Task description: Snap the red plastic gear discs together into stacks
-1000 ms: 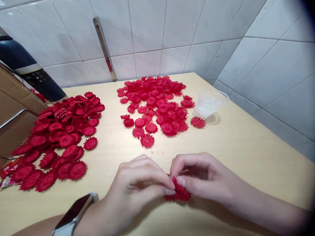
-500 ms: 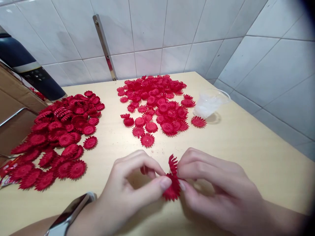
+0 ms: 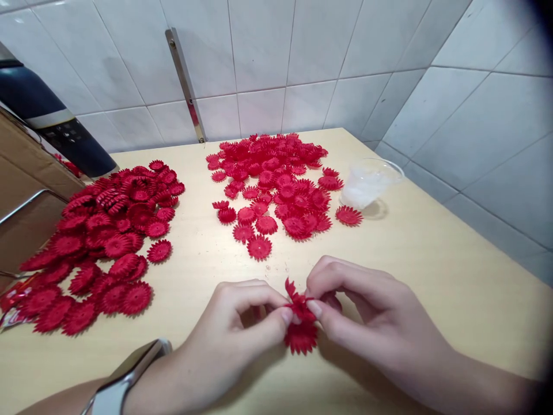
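Observation:
My left hand (image 3: 233, 334) and my right hand (image 3: 367, 317) meet near the front of a pale wooden table (image 3: 432, 253). Both pinch a small red petal ring (image 3: 298, 301) between thumb and fingertips. A second red petal ring (image 3: 301, 338) hangs or lies just below it, touching the first. A smartwatch (image 3: 125, 377) sits on my left wrist. Ahead lies a spread pile of red petal rings (image 3: 276, 184); another, thicker pile of red petal rings (image 3: 99, 242) lies to the left.
A clear plastic cup (image 3: 367, 183) lies on its side at the right of the middle pile. A dark bottle (image 3: 52, 124) and a cardboard box (image 3: 26, 190) stand at the left edge. Tiled walls close the back and right; a metal strip (image 3: 185, 86) leans there.
The hands have pulled a petal ring up from the one under it and drawn closer together. One second ago both pressed the red pieces low against the table.

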Action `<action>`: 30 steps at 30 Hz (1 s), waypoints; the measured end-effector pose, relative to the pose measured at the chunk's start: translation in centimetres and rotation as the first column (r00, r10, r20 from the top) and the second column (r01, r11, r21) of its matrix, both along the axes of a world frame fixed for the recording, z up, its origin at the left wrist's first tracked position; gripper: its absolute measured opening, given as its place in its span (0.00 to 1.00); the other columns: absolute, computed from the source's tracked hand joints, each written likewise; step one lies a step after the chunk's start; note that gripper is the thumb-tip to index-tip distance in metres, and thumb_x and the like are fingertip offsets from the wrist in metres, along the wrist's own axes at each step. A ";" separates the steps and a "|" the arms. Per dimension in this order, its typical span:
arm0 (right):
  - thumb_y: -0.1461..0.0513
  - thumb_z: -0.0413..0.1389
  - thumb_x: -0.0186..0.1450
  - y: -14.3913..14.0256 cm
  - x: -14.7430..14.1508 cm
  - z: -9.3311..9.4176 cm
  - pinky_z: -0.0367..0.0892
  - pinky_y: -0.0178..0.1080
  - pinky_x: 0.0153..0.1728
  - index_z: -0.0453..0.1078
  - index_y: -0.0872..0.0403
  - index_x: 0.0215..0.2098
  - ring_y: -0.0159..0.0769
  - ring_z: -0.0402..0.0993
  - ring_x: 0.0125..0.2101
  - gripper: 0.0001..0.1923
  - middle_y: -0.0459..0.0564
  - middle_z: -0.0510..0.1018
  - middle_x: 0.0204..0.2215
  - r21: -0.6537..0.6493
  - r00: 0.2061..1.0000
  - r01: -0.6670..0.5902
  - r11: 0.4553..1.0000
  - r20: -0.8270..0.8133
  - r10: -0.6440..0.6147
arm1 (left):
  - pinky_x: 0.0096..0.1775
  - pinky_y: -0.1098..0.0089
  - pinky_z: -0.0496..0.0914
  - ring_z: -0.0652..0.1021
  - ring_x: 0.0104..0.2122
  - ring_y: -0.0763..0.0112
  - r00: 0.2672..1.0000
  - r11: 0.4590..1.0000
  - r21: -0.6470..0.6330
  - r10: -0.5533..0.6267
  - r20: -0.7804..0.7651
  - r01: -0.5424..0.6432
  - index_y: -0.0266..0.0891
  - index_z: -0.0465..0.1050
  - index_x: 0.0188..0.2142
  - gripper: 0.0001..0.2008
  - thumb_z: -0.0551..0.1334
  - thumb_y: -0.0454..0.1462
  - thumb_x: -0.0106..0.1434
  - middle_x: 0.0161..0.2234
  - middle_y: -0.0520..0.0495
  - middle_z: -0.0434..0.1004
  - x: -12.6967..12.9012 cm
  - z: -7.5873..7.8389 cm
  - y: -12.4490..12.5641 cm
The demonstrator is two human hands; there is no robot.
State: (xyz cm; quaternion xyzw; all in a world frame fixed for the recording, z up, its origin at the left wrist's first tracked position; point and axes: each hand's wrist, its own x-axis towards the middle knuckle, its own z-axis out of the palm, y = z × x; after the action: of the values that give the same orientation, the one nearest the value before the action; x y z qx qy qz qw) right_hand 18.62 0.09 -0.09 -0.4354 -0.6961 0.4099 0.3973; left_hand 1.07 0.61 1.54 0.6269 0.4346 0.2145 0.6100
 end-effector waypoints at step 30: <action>0.67 0.53 0.56 3.2 2.0 -0.5 0.57 0.32 0.18 0.63 0.52 0.22 0.28 0.61 0.19 0.07 0.42 0.65 0.18 -0.049 0.880 0.468 0.882 -0.057 -0.471 | 0.24 0.75 0.55 0.61 0.20 0.76 0.967 0.966 -0.059 0.252 -0.032 -0.253 0.37 0.61 0.15 0.11 0.56 0.35 0.51 0.16 0.56 0.60 0.2 -0.1 0.1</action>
State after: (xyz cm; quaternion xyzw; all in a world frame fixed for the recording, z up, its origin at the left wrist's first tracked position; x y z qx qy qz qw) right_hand 20.64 3.25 -0.61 -0.5838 -0.5491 0.3276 0.5003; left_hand 1.29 0.69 1.44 0.5496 0.5248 0.2691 0.5917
